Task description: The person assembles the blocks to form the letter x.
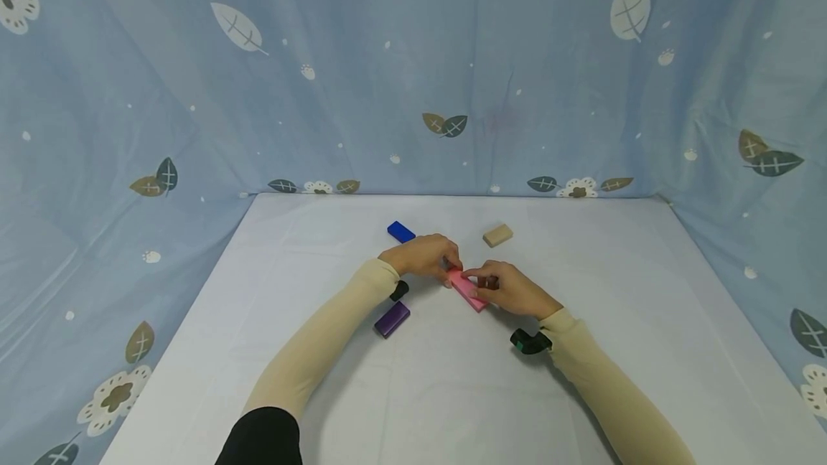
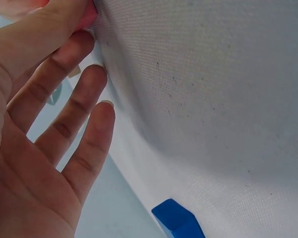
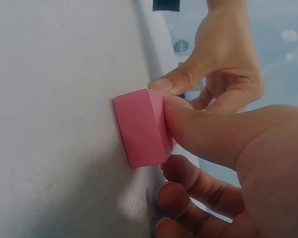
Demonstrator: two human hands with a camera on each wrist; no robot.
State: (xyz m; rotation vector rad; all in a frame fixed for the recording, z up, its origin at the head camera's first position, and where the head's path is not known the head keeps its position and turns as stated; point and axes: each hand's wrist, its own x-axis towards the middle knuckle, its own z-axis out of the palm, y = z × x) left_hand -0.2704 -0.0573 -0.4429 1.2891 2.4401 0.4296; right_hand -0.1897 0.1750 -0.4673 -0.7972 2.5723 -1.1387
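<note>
A pink block (image 1: 468,291) lies on the white table between both hands. It looks longer than the other blocks, and I cannot tell whether it is one piece or two end to end. My left hand (image 1: 425,255) pinches its far left end with thumb and forefinger, while the other fingers stay loosely extended in the left wrist view. At the near right end my right hand (image 1: 513,290) holds the block between thumb and fingers. The right wrist view shows the block's pink end face (image 3: 139,130) close up, the right thumb against its side.
Behind the left hand lies a blue block (image 1: 401,232). A beige block (image 1: 498,235) sits at the back right, and a purple block (image 1: 392,320) rests near the left forearm. A blue patterned curtain (image 1: 362,92) borders the white table (image 1: 452,393).
</note>
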